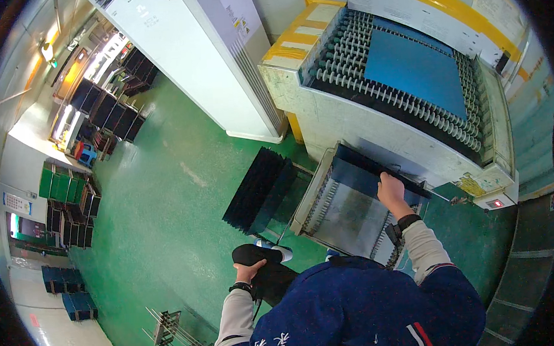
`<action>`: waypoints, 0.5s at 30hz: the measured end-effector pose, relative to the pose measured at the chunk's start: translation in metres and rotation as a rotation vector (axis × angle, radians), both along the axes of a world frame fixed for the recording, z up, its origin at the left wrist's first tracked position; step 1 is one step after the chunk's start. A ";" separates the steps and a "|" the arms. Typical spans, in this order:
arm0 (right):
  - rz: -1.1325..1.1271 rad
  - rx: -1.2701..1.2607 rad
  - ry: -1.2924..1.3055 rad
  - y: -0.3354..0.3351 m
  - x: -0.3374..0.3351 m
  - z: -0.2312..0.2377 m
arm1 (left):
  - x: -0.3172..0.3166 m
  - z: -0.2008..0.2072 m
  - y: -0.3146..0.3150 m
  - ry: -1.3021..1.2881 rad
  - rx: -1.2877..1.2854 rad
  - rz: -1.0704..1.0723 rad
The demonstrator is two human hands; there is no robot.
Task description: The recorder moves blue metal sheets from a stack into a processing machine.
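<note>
My right hand (391,191) is closed on the upper edge of a dark panel (377,166) at the far end of a metal rack (354,216). Slotted strips run along the sides of this rack, and its bare metal plate shows nearer to me. My fingertips are partly hidden behind the panel's edge. On my raised, black-clad knee (251,254) lies my left hand (248,273), its fingers spread over the cloth and holding no object. Beyond the rack, a flat blue panel (412,69) lies on the white rollers of a machine (349,119).
Left of the metal rack stands a black rack (256,190) of thin upright panels. A tall white cabinet (202,58) rises behind it. Stacked racks (66,209) line the left wall, and a metal frame (169,329) stands at lower left. A small control box (496,203) sits at the machine's right corner.
</note>
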State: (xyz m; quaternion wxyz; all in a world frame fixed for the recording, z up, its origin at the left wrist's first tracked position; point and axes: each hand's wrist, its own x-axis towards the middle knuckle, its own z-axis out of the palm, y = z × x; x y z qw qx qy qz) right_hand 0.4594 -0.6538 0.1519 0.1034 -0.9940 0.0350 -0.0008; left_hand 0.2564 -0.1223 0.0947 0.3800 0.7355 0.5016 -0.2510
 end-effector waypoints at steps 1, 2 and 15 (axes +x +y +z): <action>0.002 0.000 -0.001 0.001 0.000 0.001 | 0.000 0.001 0.000 0.003 -0.005 0.001; 0.004 0.000 -0.001 0.001 0.000 0.001 | 0.000 0.002 0.001 0.006 -0.010 0.001; 0.006 0.006 -0.020 0.001 0.000 -0.002 | -0.003 0.002 0.001 -0.041 -0.020 0.007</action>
